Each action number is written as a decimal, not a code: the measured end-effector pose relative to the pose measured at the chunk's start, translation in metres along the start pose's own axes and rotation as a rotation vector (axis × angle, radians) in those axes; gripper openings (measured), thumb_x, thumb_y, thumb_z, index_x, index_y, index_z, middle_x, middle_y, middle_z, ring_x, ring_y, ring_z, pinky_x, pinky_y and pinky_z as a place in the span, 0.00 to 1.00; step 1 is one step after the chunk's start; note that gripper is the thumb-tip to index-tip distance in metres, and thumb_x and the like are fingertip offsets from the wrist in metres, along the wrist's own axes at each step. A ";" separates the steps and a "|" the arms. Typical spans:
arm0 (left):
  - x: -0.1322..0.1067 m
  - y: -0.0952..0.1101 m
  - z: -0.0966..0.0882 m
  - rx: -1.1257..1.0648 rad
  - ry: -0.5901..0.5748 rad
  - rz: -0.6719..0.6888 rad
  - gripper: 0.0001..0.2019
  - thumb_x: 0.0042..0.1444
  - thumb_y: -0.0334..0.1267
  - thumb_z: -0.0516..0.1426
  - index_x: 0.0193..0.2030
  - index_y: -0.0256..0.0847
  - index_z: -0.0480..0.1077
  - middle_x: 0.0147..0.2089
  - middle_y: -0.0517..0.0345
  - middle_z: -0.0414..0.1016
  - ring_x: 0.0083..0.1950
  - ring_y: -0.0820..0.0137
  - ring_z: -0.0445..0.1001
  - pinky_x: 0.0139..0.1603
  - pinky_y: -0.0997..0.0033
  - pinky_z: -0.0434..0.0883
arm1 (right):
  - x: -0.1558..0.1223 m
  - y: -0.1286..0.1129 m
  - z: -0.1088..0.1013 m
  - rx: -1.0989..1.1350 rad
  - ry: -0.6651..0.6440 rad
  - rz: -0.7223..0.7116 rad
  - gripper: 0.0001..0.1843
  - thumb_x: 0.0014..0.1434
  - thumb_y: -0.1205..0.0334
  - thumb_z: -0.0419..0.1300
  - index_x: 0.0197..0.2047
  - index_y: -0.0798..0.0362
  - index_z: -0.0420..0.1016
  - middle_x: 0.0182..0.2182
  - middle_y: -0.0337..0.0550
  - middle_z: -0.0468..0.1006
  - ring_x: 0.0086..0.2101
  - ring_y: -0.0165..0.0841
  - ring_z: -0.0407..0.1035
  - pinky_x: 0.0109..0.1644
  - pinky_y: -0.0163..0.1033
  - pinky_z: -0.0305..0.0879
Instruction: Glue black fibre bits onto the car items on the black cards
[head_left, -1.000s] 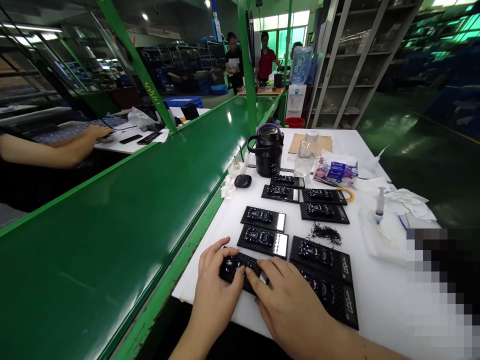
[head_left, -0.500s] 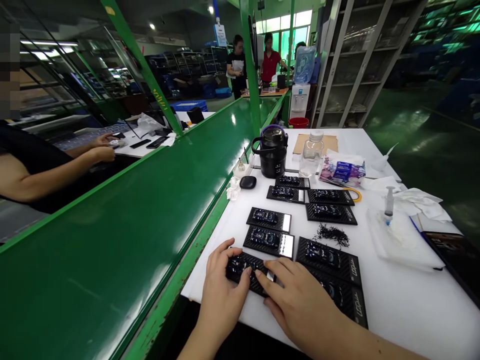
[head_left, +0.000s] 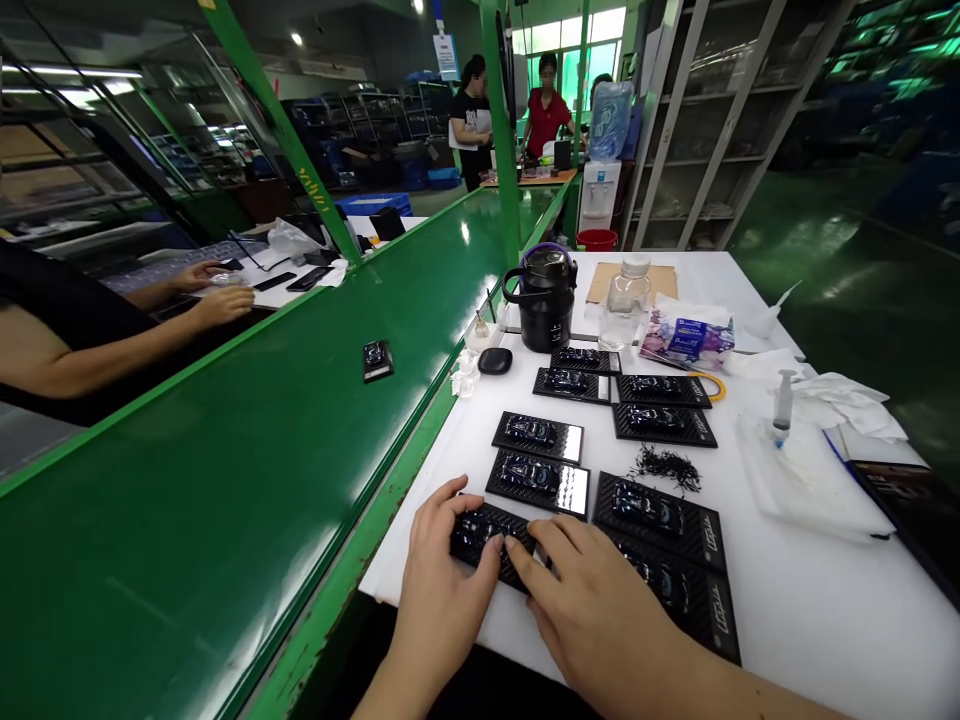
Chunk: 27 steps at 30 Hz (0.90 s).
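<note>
A dark blue model car on a black carbon-patterned base lies at the table's near left edge, between my hands. My left hand grips its left end, fingers over the far side and thumb on the near side. With fingers bent, my right hand holds the right part of the same base, its index fingertip beside my left thumb. My fingers partly hide the car. Just beyond are similar cars on bases with a silvery plate. To the right, cars on bases lettered in script lie partly under my right hand.
A green conveyor runs along the left, carrying one model car. Small black strips lie mid-table. Behind stand a black jug and clear jar; a syringe is at right. A co-worker's hands are across the conveyor.
A model car on its base has come into view on the conveyor. The co-worker's nearer hand has shifted right. My hands have stayed almost still on the car.
</note>
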<state>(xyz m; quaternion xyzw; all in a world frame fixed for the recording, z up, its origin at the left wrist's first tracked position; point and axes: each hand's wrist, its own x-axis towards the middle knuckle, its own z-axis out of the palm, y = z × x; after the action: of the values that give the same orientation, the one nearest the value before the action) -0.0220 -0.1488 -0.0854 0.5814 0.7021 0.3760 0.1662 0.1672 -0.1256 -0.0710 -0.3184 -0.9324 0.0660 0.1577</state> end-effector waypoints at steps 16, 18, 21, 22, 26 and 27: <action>0.008 0.008 -0.004 -0.087 -0.068 -0.170 0.12 0.52 0.40 0.58 0.42 0.45 0.62 0.64 0.50 0.63 0.65 0.54 0.63 0.66 0.40 0.60 | -0.002 0.013 0.002 0.069 -0.021 -0.053 0.23 0.66 0.64 0.58 0.63 0.56 0.67 0.51 0.50 0.73 0.47 0.44 0.65 0.51 0.50 0.66; 0.011 0.011 -0.005 -0.094 -0.077 -0.204 0.13 0.50 0.40 0.59 0.40 0.45 0.61 0.64 0.49 0.64 0.64 0.52 0.64 0.65 0.40 0.61 | -0.002 0.014 0.001 0.093 -0.025 -0.056 0.23 0.65 0.64 0.59 0.62 0.56 0.67 0.51 0.50 0.73 0.48 0.45 0.65 0.52 0.51 0.66; 0.015 0.013 -0.007 -0.104 -0.091 -0.225 0.14 0.48 0.39 0.60 0.39 0.45 0.60 0.64 0.48 0.64 0.64 0.51 0.65 0.63 0.41 0.62 | -0.001 0.014 -0.002 0.105 -0.032 -0.060 0.23 0.65 0.65 0.57 0.63 0.56 0.67 0.50 0.50 0.73 0.48 0.46 0.65 0.52 0.52 0.66; 0.016 0.013 -0.008 -0.103 -0.093 -0.221 0.14 0.48 0.38 0.60 0.39 0.45 0.60 0.64 0.48 0.64 0.64 0.51 0.65 0.63 0.42 0.63 | 0.000 0.013 -0.002 0.105 -0.034 -0.060 0.23 0.65 0.66 0.57 0.63 0.56 0.66 0.50 0.51 0.73 0.49 0.46 0.65 0.52 0.52 0.66; 0.019 0.013 -0.012 -0.053 -0.119 -0.169 0.14 0.48 0.37 0.61 0.39 0.45 0.60 0.62 0.49 0.64 0.63 0.53 0.66 0.63 0.43 0.64 | 0.001 0.012 -0.003 0.097 -0.059 -0.061 0.24 0.65 0.67 0.55 0.64 0.56 0.66 0.50 0.52 0.72 0.48 0.46 0.65 0.52 0.52 0.67; 0.020 0.013 -0.013 -0.036 -0.128 -0.151 0.14 0.48 0.36 0.61 0.39 0.45 0.60 0.62 0.49 0.64 0.64 0.53 0.65 0.64 0.44 0.63 | 0.001 0.011 -0.003 0.088 -0.065 -0.066 0.25 0.64 0.67 0.55 0.64 0.57 0.66 0.50 0.52 0.72 0.47 0.45 0.65 0.51 0.52 0.67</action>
<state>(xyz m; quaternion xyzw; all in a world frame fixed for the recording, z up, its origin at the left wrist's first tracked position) -0.0273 -0.1339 -0.0629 0.5467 0.7250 0.3368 0.2491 0.1738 -0.1157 -0.0703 -0.2778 -0.9433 0.1121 0.1433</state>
